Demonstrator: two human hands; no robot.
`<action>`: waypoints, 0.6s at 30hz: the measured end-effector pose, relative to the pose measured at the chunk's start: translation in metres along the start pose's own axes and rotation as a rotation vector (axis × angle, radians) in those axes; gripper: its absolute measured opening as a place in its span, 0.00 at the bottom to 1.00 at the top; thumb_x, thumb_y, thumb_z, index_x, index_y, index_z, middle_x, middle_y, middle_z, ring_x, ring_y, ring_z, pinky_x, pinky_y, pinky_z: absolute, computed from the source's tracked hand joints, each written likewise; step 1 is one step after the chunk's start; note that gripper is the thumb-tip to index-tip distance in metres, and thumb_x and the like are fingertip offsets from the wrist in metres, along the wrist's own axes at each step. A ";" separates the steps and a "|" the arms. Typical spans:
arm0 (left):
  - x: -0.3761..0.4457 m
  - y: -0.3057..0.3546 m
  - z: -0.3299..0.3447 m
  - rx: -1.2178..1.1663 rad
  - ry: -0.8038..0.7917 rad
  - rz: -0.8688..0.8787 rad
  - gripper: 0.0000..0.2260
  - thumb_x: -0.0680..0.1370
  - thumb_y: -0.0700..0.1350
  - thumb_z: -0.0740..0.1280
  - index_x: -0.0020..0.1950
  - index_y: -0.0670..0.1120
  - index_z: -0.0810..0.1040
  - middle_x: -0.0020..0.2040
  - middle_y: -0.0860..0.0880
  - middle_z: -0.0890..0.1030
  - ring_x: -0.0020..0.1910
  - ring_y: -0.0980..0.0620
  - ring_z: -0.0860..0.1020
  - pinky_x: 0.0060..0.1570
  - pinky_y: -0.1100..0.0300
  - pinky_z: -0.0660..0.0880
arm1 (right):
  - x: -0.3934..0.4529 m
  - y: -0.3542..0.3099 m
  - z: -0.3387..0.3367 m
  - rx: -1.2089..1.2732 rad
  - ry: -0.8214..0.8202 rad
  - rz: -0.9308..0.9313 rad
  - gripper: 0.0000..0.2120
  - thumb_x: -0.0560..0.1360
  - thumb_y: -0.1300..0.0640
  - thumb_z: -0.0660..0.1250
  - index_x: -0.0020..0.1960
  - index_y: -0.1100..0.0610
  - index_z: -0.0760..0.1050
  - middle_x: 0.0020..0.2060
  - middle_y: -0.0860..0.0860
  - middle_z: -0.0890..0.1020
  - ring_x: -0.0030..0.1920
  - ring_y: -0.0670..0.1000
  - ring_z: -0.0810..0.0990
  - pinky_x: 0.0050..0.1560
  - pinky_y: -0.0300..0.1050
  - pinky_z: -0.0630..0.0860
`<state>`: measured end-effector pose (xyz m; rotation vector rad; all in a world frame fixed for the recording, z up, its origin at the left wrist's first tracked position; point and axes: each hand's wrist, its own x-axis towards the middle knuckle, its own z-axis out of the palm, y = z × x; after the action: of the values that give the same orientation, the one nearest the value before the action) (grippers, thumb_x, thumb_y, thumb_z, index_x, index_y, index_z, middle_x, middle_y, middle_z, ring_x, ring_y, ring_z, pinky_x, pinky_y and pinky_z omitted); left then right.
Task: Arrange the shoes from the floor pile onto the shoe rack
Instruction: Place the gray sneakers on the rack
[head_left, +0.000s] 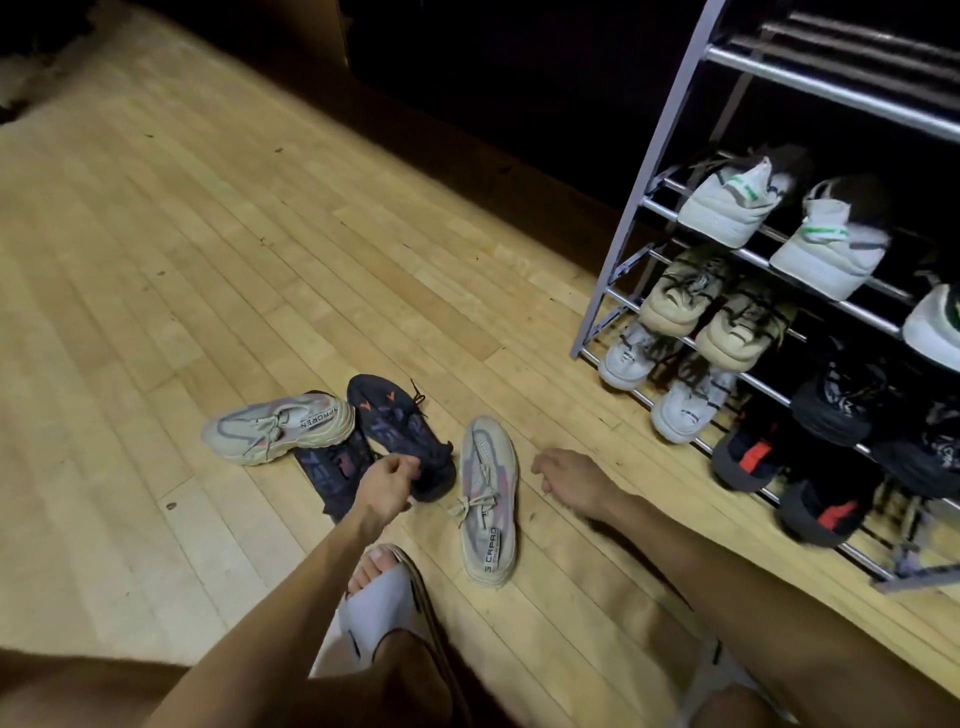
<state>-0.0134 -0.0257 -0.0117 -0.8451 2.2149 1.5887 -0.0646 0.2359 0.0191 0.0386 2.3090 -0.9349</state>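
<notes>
Left hand pinching the heel of a dark sneaker on the floor; right hand loosely spread, near the shoe rack at right.

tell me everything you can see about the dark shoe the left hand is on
The dark navy shoe lies on the wooden floor in the pile, toe pointing away. Its upper looks knit, with small orange marks near the toe and dark laces. The left hand pinches its heel end. A second navy shoe lies beside it on the left.
</notes>
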 end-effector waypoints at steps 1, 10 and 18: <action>0.000 -0.011 0.005 -0.007 -0.011 -0.036 0.10 0.82 0.44 0.58 0.53 0.40 0.77 0.45 0.43 0.79 0.38 0.47 0.74 0.37 0.57 0.71 | 0.000 0.006 0.005 -0.011 -0.019 0.012 0.17 0.81 0.52 0.55 0.53 0.64 0.77 0.45 0.56 0.81 0.42 0.52 0.75 0.45 0.45 0.70; 0.001 -0.025 0.037 -0.076 -0.110 -0.118 0.07 0.83 0.43 0.57 0.50 0.44 0.74 0.41 0.47 0.75 0.33 0.51 0.71 0.30 0.61 0.68 | 0.003 0.036 0.043 -0.028 -0.082 0.142 0.21 0.77 0.43 0.52 0.51 0.56 0.76 0.51 0.57 0.82 0.53 0.59 0.80 0.58 0.54 0.76; 0.005 -0.045 0.061 -0.087 -0.236 -0.281 0.06 0.81 0.43 0.58 0.47 0.44 0.74 0.33 0.48 0.71 0.29 0.52 0.68 0.30 0.61 0.68 | 0.006 0.053 0.070 -0.135 -0.173 0.192 0.22 0.79 0.43 0.53 0.51 0.59 0.76 0.47 0.57 0.81 0.46 0.56 0.77 0.56 0.51 0.76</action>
<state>0.0042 0.0198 -0.0703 -0.8962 1.7903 1.5664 -0.0175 0.2297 -0.0545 0.1162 2.1591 -0.6583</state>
